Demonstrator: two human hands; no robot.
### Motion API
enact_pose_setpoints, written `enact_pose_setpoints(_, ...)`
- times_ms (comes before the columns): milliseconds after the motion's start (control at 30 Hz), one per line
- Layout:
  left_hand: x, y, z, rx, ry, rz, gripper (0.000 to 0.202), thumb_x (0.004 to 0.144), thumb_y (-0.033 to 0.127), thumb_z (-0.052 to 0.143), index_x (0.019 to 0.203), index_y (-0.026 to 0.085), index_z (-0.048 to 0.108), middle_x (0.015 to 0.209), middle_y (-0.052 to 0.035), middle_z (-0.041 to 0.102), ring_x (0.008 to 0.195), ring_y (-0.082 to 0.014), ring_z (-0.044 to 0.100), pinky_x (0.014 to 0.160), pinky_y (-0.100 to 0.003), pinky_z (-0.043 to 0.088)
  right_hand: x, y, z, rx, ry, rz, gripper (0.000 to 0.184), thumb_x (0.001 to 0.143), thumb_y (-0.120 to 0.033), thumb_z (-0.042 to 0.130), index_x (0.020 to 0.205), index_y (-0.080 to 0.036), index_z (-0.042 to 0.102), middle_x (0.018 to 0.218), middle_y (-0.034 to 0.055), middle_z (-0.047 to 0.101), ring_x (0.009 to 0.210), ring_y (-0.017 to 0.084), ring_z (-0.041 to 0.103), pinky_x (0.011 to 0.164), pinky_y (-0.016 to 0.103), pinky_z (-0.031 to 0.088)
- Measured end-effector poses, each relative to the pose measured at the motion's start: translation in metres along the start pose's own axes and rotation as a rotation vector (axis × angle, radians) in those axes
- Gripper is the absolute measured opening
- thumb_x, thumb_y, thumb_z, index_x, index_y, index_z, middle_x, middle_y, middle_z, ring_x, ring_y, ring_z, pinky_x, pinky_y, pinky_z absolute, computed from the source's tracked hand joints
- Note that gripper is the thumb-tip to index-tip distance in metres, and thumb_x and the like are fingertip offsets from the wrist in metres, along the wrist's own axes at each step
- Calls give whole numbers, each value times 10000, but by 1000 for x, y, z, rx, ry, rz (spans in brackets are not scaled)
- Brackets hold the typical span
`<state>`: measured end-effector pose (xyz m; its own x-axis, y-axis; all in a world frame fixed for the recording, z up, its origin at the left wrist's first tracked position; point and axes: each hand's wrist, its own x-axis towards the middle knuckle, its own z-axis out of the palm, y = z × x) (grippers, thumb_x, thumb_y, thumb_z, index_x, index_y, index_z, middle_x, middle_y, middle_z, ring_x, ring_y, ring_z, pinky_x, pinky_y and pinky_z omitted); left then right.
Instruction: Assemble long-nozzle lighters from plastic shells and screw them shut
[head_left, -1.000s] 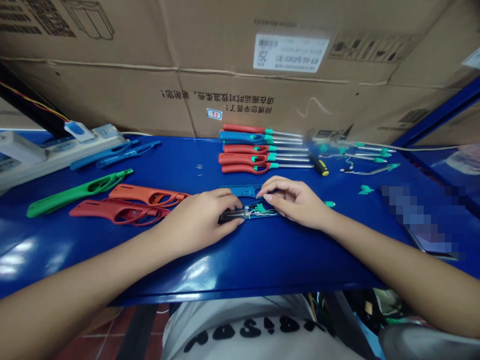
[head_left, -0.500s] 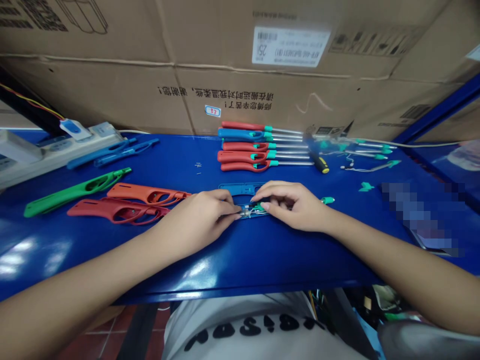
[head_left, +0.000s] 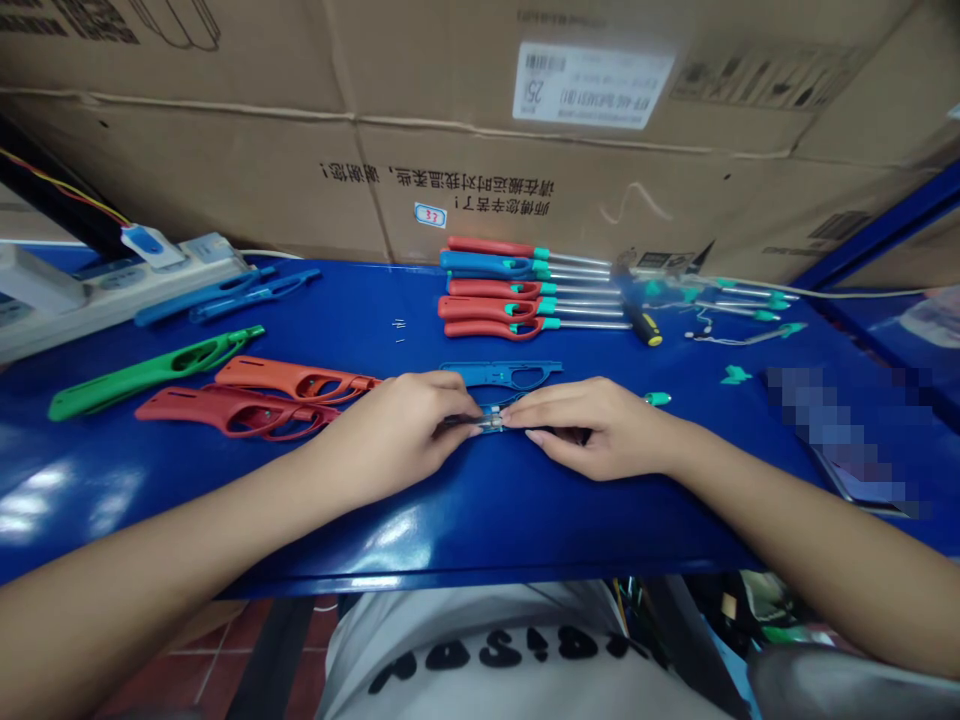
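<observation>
Between my fingertips lies an opened stick lighter (head_left: 492,421), a half shell with small inner parts showing; most of it is hidden by my hands. My left hand (head_left: 401,425) grips its left end with thumb and fingers. On the other side, my right hand (head_left: 600,430) is closed over the lighter, its fingertips on the inner parts near the middle. The lighter's tube tip with a green end (head_left: 658,398) pokes out past my right hand. Just behind lies a loose blue half shell (head_left: 480,374), flat on the table.
Finished-looking red and blue lighters (head_left: 495,308) lie in a row at the back, beside a screwdriver (head_left: 646,325). Green (head_left: 157,372), orange (head_left: 277,377) and red shells (head_left: 217,412) lie left, near a power strip (head_left: 202,260). Small screws (head_left: 399,324), green pieces (head_left: 735,375) and a pixelated object (head_left: 840,440) are around.
My right hand's fingers have straightened and shifted slightly left over the lighter's inner parts. More of the loose blue half shell now shows. My left hand stays at the lighter's left end.
</observation>
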<state>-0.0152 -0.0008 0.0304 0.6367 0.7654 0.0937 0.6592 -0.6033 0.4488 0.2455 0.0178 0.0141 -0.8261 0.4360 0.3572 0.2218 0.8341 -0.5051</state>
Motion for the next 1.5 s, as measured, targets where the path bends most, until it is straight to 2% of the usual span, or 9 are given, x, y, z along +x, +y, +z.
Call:
enact_pose_setpoints(433, 0, 2, 0, 21, -4, -13, 201, 960, 196, 579, 1058, 188, 753, 1032, -69, 731, 884, -213, 714, 807, -333, 554, -2, 0, -2, -44, -19, 3, 384, 920, -134, 567, 1262, -234, 708, 1207, 38, 756, 1109, 180, 726, 956, 304, 591)
enact_pose_setpoints(500, 1, 2, -1, 20, -8, -17, 199, 959, 190, 580, 1055, 186, 755, 1031, -68, 730, 887, -214, 712, 814, -339, 554, -3, -2, -2, -118, -50, -13, 391, 928, -141, 556, 1280, -238, 696, 1240, 28, 742, 1116, 185, 724, 914, 302, 601)
enact_pose_setpoints(667, 1, 2, -1, 17, -1, -14, 188, 957, 194, 602, 1050, 178, 764, 1007, -63, 725, 881, -211, 708, 820, -340, 552, -4, -9, -1, -363, -111, -87, 344, 981, -195, 506, 1279, -181, 677, 1266, 46, 728, 1083, 194, 736, 696, 266, 581)
enact_pose_setpoints(767, 1, 2, 0, 16, 3, 1, 192, 963, 208, 601, 1033, 188, 778, 975, -58, 716, 851, -199, 698, 814, -334, 550, -4, -10, -1, -409, -82, -120, 330, 994, -215, 496, 1270, -174, 671, 1241, 48, 743, 1037, 185, 742, 673, 269, 555)
enact_pose_setpoints(833, 0, 3, 0, 19, -3, 6, 204, 963, 201, 596, 1039, 193, 785, 964, -58, 709, 831, -192, 691, 804, -332, 549, -4, -9, -3, -424, -34, -92, 310, 999, -223, 496, 1246, -193, 681, 1217, 45, 753, 1003, 176, 739, 689, 267, 543)
enact_pose_setpoints(967, -1, 3, 0, 16, -10, 4, 219, 972, 210, 586, 1026, 193, 798, 960, -59, 706, 801, -185, 682, 791, -336, 543, -5, -3, -6, -437, 20, 67, 266, 998, -252, 521, 1186, -202, 701, 1162, 71, 731, 881, 164, 714, 650, 262, 504)
enact_pose_setpoints(1067, 0, 1, 0, 0, -6, -10, 212, 972, 205, 595, 976, 187, 807, 964, -58, 714, 813, -183, 686, 797, -332, 538, -4, 0, -6, -381, -10, 142, 226, 998, -290, 545, 1138, -199, 697, 1134, 77, 695, 840, 158, 681, 659, 264, 489)
enact_pose_setpoints(1267, 3, 1, 2, -24, 14, -33, 198, 954, 175, 632, 1069, 213, 788, 949, -36, 715, 834, -182, 692, 771, -306, 524, -3, 0, -9, -215, -66, 199, 99, 970, -251, 586, 1013, -197, 658, 1019, 46, 664, 768, 133, 611, 646, 249, 443)
enact_pose_setpoints(1500, -2, 3, 4, 44, 25, -6, 204, 976, 219, 608, 1069, 252, 786, 964, -23, 702, 835, -190, 694, 764, -322, 540, -1, -2, -16, -89, -107, 259, 71, 958, -221, 592, 991, -190, 647, 951, 30, 627, 709, 116, 532, 644, 246, 415)
